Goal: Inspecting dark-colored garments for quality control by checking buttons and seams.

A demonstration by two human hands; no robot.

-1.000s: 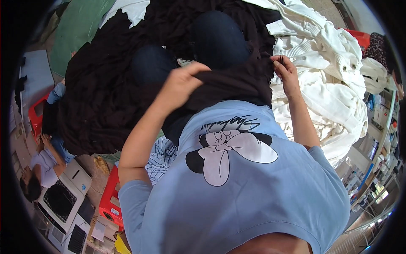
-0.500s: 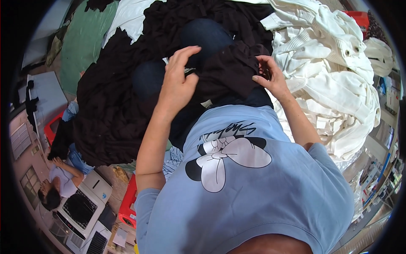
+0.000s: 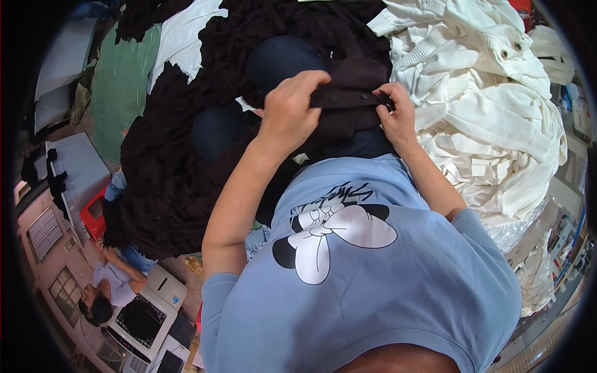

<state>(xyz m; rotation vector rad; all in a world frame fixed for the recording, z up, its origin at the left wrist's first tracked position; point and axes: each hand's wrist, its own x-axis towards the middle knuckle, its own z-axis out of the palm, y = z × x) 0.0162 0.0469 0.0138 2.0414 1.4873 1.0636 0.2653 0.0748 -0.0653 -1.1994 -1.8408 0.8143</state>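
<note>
Dark button strip (image 3: pixel 351 98) stretched between both grips: left hand (image 3: pixel 289 112) clenched on near end, right hand (image 3: pixel 398 115) pinching far end. Checking step; next needs steady tension. White garment pile (image 3: pixel 491 105) right of grips.

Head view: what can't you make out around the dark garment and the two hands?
- Left hand: its fingers curl over the dark garment, so their tips are hidden.
- Right hand: fingers partly tucked behind the fabric.
- Dark garment: kind and full shape unclear; it blends into the black cloth pile.
- White clothing pile: cut off at the right rim.
</note>
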